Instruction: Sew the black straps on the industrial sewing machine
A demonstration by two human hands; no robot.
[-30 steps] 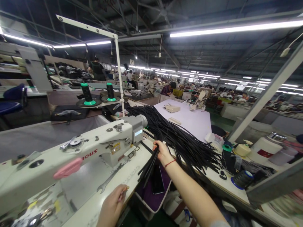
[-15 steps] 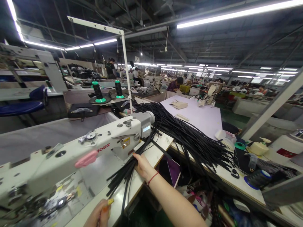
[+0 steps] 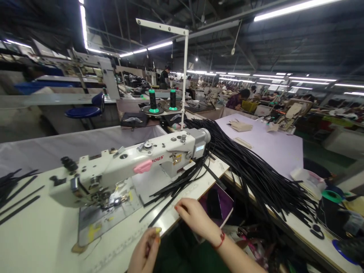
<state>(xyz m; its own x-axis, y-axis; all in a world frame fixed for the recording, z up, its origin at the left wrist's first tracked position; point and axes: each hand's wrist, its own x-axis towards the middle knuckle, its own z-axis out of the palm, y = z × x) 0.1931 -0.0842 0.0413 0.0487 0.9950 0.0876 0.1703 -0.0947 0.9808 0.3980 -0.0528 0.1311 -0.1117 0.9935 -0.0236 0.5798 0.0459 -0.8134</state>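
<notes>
At the table's front edge, my left hand [image 3: 145, 248] has its fingers curled in; a yellow patch and an orange patch show at the fingertips, and the inside of the hand is hidden. My right hand [image 3: 196, 216] is closed loosely above the table edge, with no strip visible in it. Just beyond both hands, a bundle of narrow black strips [image 3: 182, 181] lies on the white table [image 3: 122, 242], its loose ends pointing left. Behind the strips stands a white sewing machine [image 3: 113, 167] with a pink piece [image 3: 143, 166] on its arm.
A large heap of black strips [image 3: 256, 163] covers the right-hand table beside a pale lilac board [image 3: 273, 146]. More black strips [image 3: 17, 193] lie at far left. Thread cones [image 3: 152, 101] stand behind the machine. A purple-lined open compartment [image 3: 226, 203] sits below the table edge.
My right hand has let go of the black strips and drawn back toward the table edge. The strips now lie on the table. The view has swung left, showing the machine's needle end.
</notes>
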